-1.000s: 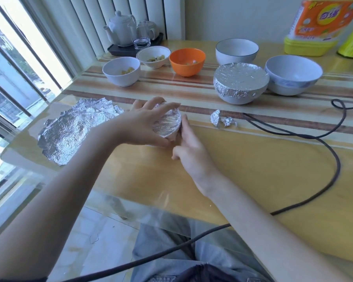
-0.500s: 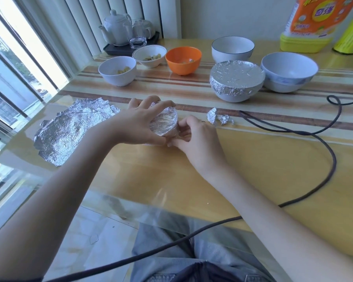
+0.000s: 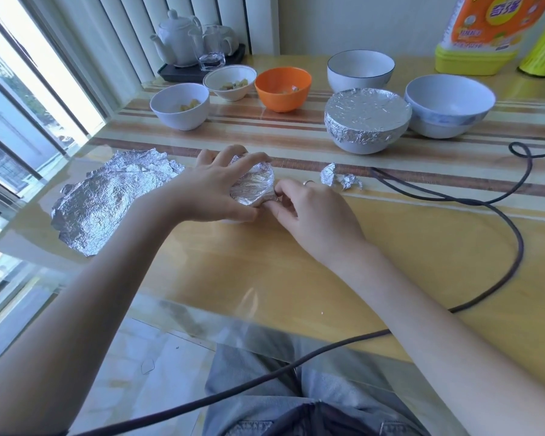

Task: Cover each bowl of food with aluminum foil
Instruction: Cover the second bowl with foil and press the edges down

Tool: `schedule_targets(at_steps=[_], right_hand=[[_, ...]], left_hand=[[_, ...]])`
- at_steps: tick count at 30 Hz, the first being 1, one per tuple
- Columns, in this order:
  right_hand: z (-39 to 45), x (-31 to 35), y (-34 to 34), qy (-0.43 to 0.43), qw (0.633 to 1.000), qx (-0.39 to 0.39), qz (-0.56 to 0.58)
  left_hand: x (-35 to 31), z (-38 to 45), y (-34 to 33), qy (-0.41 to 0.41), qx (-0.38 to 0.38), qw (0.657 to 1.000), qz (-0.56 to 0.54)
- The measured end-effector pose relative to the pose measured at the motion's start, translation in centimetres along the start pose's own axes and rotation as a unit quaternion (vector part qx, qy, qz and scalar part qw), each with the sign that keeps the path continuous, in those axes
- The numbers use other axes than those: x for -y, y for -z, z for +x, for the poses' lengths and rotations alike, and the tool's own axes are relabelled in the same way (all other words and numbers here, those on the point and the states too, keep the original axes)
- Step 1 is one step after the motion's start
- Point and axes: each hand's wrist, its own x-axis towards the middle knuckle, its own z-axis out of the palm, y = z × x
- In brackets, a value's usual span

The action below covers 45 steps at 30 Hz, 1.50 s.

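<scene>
A small bowl with foil over its top (image 3: 253, 187) stands at the table's middle. My left hand (image 3: 211, 190) wraps it from the left, fingers over the foil. My right hand (image 3: 312, 212) pinches the foil's right edge at the rim. A crumpled foil sheet (image 3: 107, 199) lies flat to the left. Behind stand a larger foil-covered bowl (image 3: 367, 119), two white bowls with food (image 3: 180, 105) (image 3: 229, 84), an orange bowl (image 3: 283, 88) and two other white bowls (image 3: 360, 70) (image 3: 449, 103).
Foil scraps (image 3: 339, 178) lie right of my hands. A dark cable (image 3: 497, 215) loops over the table's right half and down over my lap. A teapot and glass on a tray (image 3: 199, 42) stand at the back left; a detergent bottle (image 3: 485, 33) at the back right.
My right hand has curled from flat against the bowl's side to pinching the foil's edge. The left hand keeps its hold on the bowl.
</scene>
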Motion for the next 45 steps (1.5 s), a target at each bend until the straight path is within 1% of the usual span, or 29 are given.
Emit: schedule_targets(at_steps=[2, 4, 7, 9, 13, 17, 19, 21, 24, 26, 28, 30, 33, 36, 38, 40, 43, 45], right_hand=[[0.1, 0.0, 0.1, 0.005, 1.000, 0.007, -0.002], [0.2, -0.1, 0.1, 0.002, 1.000, 0.010, 0.020], [0.5, -0.4, 0.0, -0.039, 0.994, 0.004, 0.103], [0.9, -0.7, 0.0, -0.074, 0.982, 0.008, 0.175], [1.7, -1.5, 0.1, -0.101, 0.957, 0.048, 0.269], [2.5, -2.2, 0.4, -0.115, 0.939, 0.096, 0.308], [3.1, -2.5, 0.6, -0.105, 0.938, 0.125, 0.305], [4.0, -2.7, 1.1, -0.086, 0.950, 0.149, 0.261], [5.8, -2.8, 2.0, -0.047, 0.978, 0.166, 0.119], [6.6, -2.8, 2.4, -0.015, 0.985, 0.170, 0.028], [6.5, -2.8, 2.4, 0.019, 0.987, 0.158, 0.001], [5.5, -2.9, 2.1, 0.064, 0.991, 0.113, 0.035], [3.7, -3.3, 1.5, 0.114, 0.985, 0.056, 0.118], [3.2, -3.4, 0.7, 0.167, 0.977, 0.002, 0.131], [3.3, -3.5, 0.2, 0.184, 0.972, -0.022, 0.142], [3.5, -3.5, 0.0, 0.164, 0.973, -0.007, 0.162], [4.4, -3.3, 0.6, 0.131, 0.975, 0.049, 0.172], [5.2, -3.1, 1.2, 0.139, 0.974, 0.092, 0.155]], left_hand=[[0.1, 0.0, 0.0, 0.001, 0.002, 1.000, 0.004], [0.1, 0.0, 0.0, 0.000, 0.003, 1.000, 0.007], [0.1, -0.2, 0.1, -0.003, 0.013, 1.000, 0.016], [0.2, -0.3, 0.3, -0.001, 0.027, 1.000, 0.007], [0.4, -0.3, 0.7, 0.010, 0.037, 0.997, -0.073], [0.0, -0.1, 0.6, 0.004, 0.041, 0.998, -0.037], [0.0, 0.0, 0.7, 0.007, 0.044, 0.998, -0.033], [0.1, 0.1, 0.8, 0.009, 0.049, 0.998, -0.031], [-0.1, 0.2, 0.9, 0.013, 0.051, 0.998, -0.030], [-0.2, 0.1, 0.8, 0.015, 0.049, 0.998, -0.029], [-0.3, 0.1, 0.8, 0.016, 0.046, 0.998, -0.032], [-0.3, 0.0, 0.8, 0.014, 0.043, 0.998, -0.044], [-0.3, 0.0, 0.7, 0.014, 0.035, 0.998, -0.057], [-0.4, 0.0, 0.7, 0.012, 0.028, 0.998, -0.057], [-0.4, 0.0, 0.7, 0.010, 0.030, 0.998, -0.054], [-0.3, 0.0, 0.7, 0.010, 0.031, 0.998, -0.054], [-0.3, 0.1, 0.7, 0.012, 0.028, 0.998, -0.049], [-0.4, 0.1, 0.7, 0.014, 0.026, 0.998, -0.047]])
